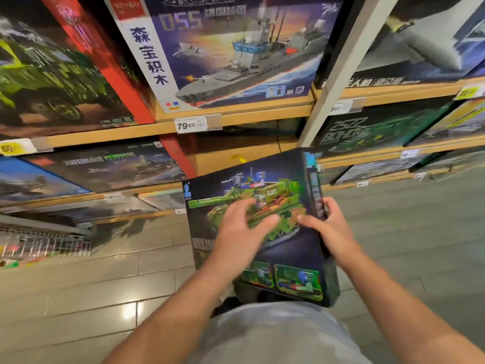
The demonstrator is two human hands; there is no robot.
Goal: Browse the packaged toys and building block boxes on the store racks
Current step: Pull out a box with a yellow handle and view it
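A dark building block box with a green tank picture (278, 185) is held out in front of the racks, tilted, its lower edge near my waist. My right hand (328, 227) grips its right edge, thumb on the front and fingers curled round the side. My left hand (242, 227) lies on the box's front over the tank picture, fingers spread and fairly straight. On the shelf above stands a large warship box marked 055 (236, 48). A green truck box (49, 80) stands to its left.
Wooden shelves (236, 114) carry several more block boxes, with price tags such as 79.00 (190, 125). A white rack post (343, 67) rises at the right. A wire basket (44, 248) of small items sits low on the left. Tiled floor lies below.
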